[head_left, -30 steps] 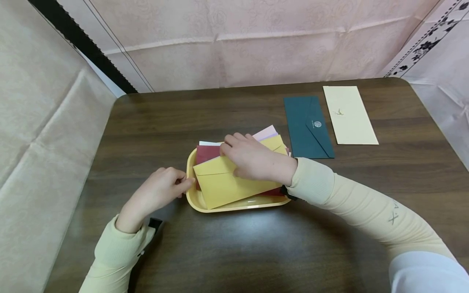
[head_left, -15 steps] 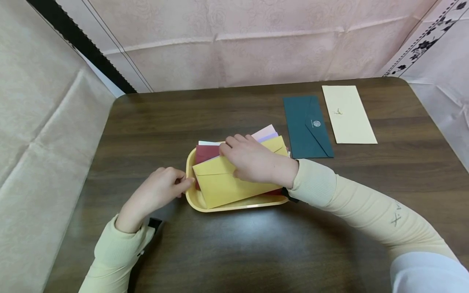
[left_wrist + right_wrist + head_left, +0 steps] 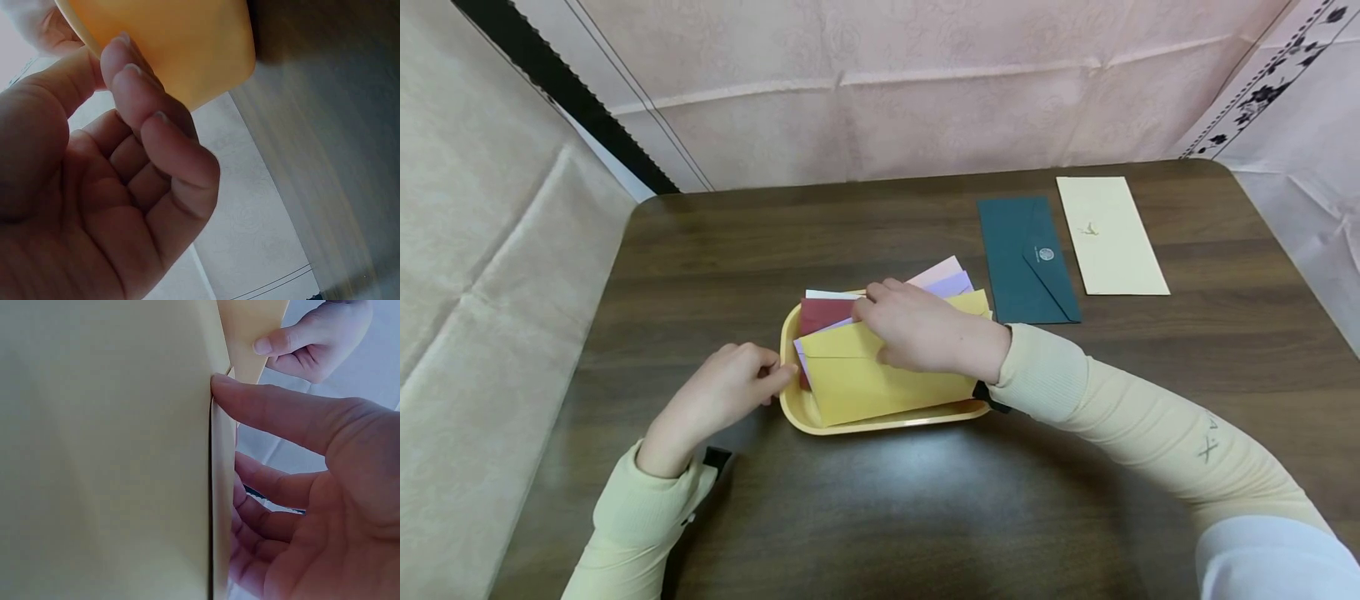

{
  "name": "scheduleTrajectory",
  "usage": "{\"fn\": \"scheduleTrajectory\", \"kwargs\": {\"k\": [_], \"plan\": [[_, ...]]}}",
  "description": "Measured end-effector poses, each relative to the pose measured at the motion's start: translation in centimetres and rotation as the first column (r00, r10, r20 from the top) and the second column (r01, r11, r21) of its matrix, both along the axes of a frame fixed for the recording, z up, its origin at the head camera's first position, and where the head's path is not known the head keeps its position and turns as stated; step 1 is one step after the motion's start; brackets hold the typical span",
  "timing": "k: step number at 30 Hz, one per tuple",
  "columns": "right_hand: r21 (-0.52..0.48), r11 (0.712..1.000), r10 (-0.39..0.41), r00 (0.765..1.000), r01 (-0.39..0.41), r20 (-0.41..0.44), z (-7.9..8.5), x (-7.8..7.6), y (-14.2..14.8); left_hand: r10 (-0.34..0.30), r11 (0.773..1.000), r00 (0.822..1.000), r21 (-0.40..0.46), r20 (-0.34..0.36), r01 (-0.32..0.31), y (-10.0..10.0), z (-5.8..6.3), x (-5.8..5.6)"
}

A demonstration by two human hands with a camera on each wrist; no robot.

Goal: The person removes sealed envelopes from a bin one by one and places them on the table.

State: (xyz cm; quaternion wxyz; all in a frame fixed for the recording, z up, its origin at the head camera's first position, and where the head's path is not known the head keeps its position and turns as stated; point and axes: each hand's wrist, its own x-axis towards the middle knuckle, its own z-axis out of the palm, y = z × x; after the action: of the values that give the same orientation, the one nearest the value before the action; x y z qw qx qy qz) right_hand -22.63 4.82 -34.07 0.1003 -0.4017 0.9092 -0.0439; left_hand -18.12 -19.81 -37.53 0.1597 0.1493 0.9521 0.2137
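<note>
2 hands are busy: the right hand (image 3: 917,327) pinches a yellow envelope (image 3: 872,385) near its upper edge, thumb (image 3: 275,412) in front, fingers curled behind, nearly together; how many other envelopes the pinch takes in cannot be told. The left hand (image 3: 728,383) grips the rim of a yellow tray (image 3: 917,422) between thumb and fingers. Compared with 0.5 seconds earlier, the yellow envelope sits slightly lower and farther right, baring more of a lavender envelope (image 3: 951,285), a sign that the 2 are likely parting. Smooth and plain, it slants across the tray at the front of the stack. Behind show a dark red envelope (image 3: 822,312) and a pale pink envelope (image 3: 937,272). Beyond, a teal envelope (image 3: 1018,258) with a round emblem lies beside a cream card or envelope (image 3: 1116,242) on the wood-grain table (image 3: 865,517).
</note>
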Motion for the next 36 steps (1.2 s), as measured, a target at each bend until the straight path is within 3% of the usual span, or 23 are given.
{"fn": "scheduleTrajectory", "kwargs": {"k": [10, 18, 25, 36], "plan": [[-0.002, 0.999, -0.036, 0.993, 0.037, 0.116, 0.5, 0.1, 0.1, -0.008, 1.0, 1.0, 0.006, -0.004, 0.008, -0.1, -0.1, 0.0], [0.012, 1.0, -0.021, 0.994, 0.02, 0.111, 1.8, 0.5, 0.9, -0.008, 1.0, 1.0, 0.002, -0.008, 0.008, 0.0, -0.1, 0.0], [0.039, 0.998, -0.056, 0.991, 0.051, 0.125, 3.6, 1.1, 1.8, -0.003, 1.0, 1.0, 0.001, -0.018, 0.003, -0.1, -0.2, 0.0], [-0.025, 1.0, -0.01, 0.999, 0.011, 0.047, 4.6, 2.3, 3.1, 0.008, 1.0, 1.0, 0.01, -0.011, -0.008, 0.0, 0.0, 0.0]]}}
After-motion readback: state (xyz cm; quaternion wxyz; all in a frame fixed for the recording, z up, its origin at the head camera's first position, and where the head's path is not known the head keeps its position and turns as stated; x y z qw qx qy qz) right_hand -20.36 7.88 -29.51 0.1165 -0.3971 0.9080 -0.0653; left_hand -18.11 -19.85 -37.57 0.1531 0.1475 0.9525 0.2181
